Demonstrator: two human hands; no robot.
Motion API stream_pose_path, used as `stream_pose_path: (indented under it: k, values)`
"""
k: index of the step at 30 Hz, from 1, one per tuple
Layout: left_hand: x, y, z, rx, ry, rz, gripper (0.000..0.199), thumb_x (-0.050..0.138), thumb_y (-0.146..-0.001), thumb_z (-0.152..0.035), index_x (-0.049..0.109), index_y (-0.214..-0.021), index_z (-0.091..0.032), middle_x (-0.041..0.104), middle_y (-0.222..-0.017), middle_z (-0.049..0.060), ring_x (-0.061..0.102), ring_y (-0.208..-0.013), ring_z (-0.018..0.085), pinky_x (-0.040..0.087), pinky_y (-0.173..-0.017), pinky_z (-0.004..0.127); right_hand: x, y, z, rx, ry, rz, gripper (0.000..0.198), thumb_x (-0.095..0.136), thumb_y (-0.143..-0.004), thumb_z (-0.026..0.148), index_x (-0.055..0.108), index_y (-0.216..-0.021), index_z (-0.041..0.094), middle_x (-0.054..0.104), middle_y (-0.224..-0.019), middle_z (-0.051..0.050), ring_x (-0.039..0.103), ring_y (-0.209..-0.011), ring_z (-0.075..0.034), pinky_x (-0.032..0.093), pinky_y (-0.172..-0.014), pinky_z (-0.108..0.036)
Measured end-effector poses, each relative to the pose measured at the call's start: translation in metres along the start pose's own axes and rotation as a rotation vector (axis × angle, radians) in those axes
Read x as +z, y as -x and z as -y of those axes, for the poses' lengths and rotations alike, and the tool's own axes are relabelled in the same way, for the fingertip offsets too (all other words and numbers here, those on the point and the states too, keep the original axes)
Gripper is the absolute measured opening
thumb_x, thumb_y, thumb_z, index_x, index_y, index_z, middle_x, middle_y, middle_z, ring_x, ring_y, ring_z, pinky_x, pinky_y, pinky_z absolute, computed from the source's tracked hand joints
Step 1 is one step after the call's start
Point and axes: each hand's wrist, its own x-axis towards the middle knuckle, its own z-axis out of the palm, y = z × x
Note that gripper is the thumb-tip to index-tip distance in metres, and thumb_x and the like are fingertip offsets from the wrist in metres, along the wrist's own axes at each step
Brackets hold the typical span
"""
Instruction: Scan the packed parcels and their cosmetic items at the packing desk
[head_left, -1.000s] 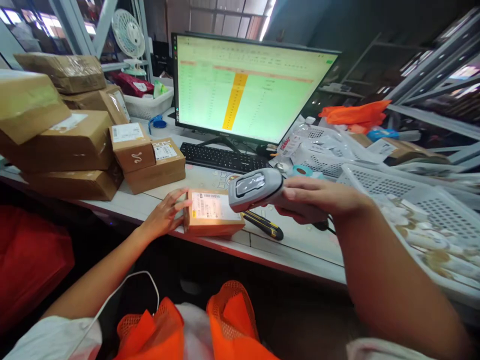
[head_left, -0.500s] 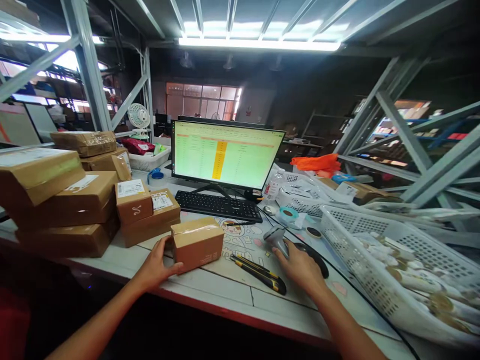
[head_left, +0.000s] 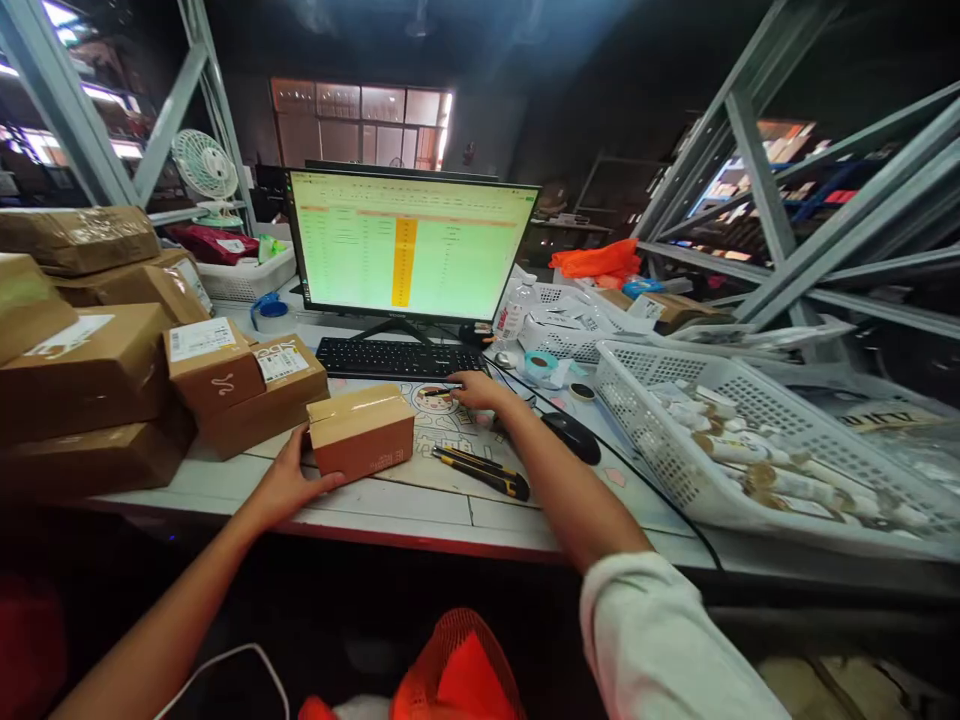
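A small taped cardboard box [head_left: 361, 440] rests on the desk. My left hand [head_left: 289, 482] grips its left end, thumb along the front and fingers around the side. Beyond it, my right hand [head_left: 478, 392] is closed at the right end of a dark pen [head_left: 441, 392], which lies over the cartoon desk mat [head_left: 442, 436]. Two yellow-and-black utility knives [head_left: 484, 472] lie between the box and my right forearm. That forearm mostly hides the barcode scanner. A black mouse [head_left: 571, 437] sits to the right of the forearm.
Stacked cardboard parcels [head_left: 90, 365] crowd the left. A keyboard [head_left: 397, 358] and lit monitor [head_left: 412, 245] stand at the back. On the right is a white perforated basket [head_left: 652, 455] of small packages; a black cable [head_left: 645, 490] runs beside it.
My right hand has let go of the barcode scanner and moved forward and left to the pen. My left hand stays on the box. The view has tilted down and shifted right.
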Motion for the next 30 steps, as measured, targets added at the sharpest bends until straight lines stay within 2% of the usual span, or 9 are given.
stream_pose_path:
  k: [3, 5, 8, 15, 22, 24, 27, 30]
  values:
    - [-0.002, 0.001, -0.003, -0.014, 0.013, 0.011, 0.101, 0.083, -0.072, -0.060, 0.034, -0.150, -0.019, 0.054, -0.148, 0.017, 0.052, -0.138, 0.035, 0.040, -0.119, 0.052, 0.016, -0.025, 0.002, 0.111, 0.036, -0.040, 0.054, 0.048, -0.097, 0.019, 0.054, -0.151, 0.016, 0.061, -0.143, -0.020, 0.061, -0.130, -0.031, 0.048, -0.107, -0.041]
    - [-0.002, 0.002, -0.002, -0.020, 0.032, 0.011, 0.100, 0.084, -0.072, -0.059, 0.034, -0.150, -0.020, 0.053, -0.149, 0.017, 0.051, -0.139, 0.034, 0.040, -0.119, 0.052, 0.021, -0.034, 0.000, 0.154, 0.050, -0.031, 0.050, 0.050, -0.094, 0.018, 0.061, -0.143, 0.014, 0.064, -0.138, -0.023, 0.063, -0.127, -0.035, 0.050, -0.103, -0.045]
    - [-0.001, 0.001, -0.002, -0.018, 0.068, 0.023, 0.098, 0.085, -0.072, -0.057, 0.034, -0.149, -0.021, 0.052, -0.150, 0.016, 0.050, -0.140, 0.033, 0.039, -0.120, 0.051, 0.024, -0.045, -0.003, 0.166, 0.057, -0.018, 0.042, 0.052, -0.093, 0.020, 0.071, -0.129, 0.013, 0.067, -0.131, -0.023, 0.064, -0.124, -0.036, 0.051, -0.101, -0.045]
    - [0.001, 0.000, 0.001, 0.023, 0.096, 0.018, 0.095, 0.085, -0.074, -0.054, 0.035, -0.149, -0.021, 0.051, -0.152, 0.017, 0.049, -0.142, 0.033, 0.037, -0.121, 0.052, 0.020, -0.061, -0.007, 0.091, 0.062, 0.006, 0.046, 0.044, -0.099, 0.031, 0.068, -0.136, 0.018, 0.067, -0.136, -0.018, 0.063, -0.128, -0.031, 0.048, -0.106, -0.040]
    - [0.000, 0.001, -0.003, 0.014, 0.085, 0.011, 0.098, 0.085, -0.073, -0.053, 0.035, -0.150, -0.019, 0.051, -0.153, 0.017, 0.048, -0.141, 0.034, 0.036, -0.122, 0.053, 0.020, -0.059, -0.012, 0.114, 0.063, 0.075, 0.046, 0.042, -0.099, 0.033, 0.071, -0.128, 0.010, 0.068, -0.132, -0.022, 0.064, -0.124, -0.032, 0.048, -0.103, -0.039]
    - [-0.001, 0.002, -0.006, 0.021, 0.101, 0.007, 0.098, 0.085, -0.072, -0.053, 0.036, -0.149, -0.019, 0.051, -0.152, 0.017, 0.049, -0.141, 0.033, 0.036, -0.122, 0.052, 0.022, -0.056, -0.010, 0.109, 0.055, 0.062, 0.051, 0.038, -0.101, 0.034, 0.065, -0.138, 0.011, 0.064, -0.138, -0.022, 0.062, -0.128, -0.033, 0.047, -0.106, -0.041]
    - [-0.001, 0.003, -0.008, 0.024, 0.112, 0.006, 0.097, 0.085, -0.072, -0.054, 0.036, -0.148, -0.019, 0.053, -0.150, 0.017, 0.051, -0.139, 0.033, 0.038, -0.120, 0.052, 0.022, -0.053, -0.003, 0.096, 0.044, 0.015, 0.057, 0.026, -0.106, 0.037, 0.047, -0.155, 0.017, 0.056, -0.149, -0.019, 0.055, -0.136, -0.032, 0.043, -0.110, -0.044]
    - [-0.001, 0.004, -0.007, 0.027, 0.108, 0.013, 0.098, 0.084, -0.074, -0.055, 0.034, -0.150, -0.020, 0.053, -0.150, 0.016, 0.051, -0.138, 0.032, 0.038, -0.120, 0.051, 0.019, -0.054, 0.006, 0.094, 0.044, 0.064, 0.057, 0.026, -0.106, 0.040, 0.053, -0.151, 0.016, 0.059, -0.146, -0.019, 0.057, -0.134, -0.032, 0.044, -0.110, -0.043]
